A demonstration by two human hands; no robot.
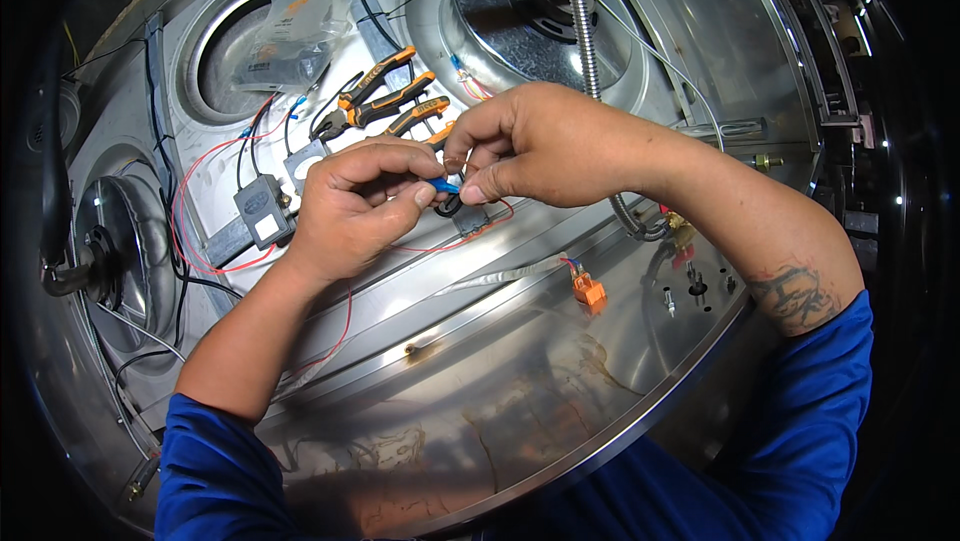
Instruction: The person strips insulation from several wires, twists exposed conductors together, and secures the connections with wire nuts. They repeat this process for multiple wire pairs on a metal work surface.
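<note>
I'd keep the small blue piece (444, 185) lightly pinched, wrists steady. The left hand (350, 199) clamps it between thumb and finger; the right hand (545, 148) lays a thumb at its end, its grip unclear to me. It's above the metal panel (395, 281), bright blue, partly hidden.

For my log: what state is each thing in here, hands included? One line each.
Left hand, fingers closed on the blue piece
Blue piece, pinched in the fingertips
Right hand, fingers curled beside the blue piece; grip unclear
Upper pliers, lying down, handles spread
Lower pliers, partly hidden by hands
Plastic bag, crumpled
Orange connector, wired, plugged into nothing visible
Dark box, wires attached
</note>
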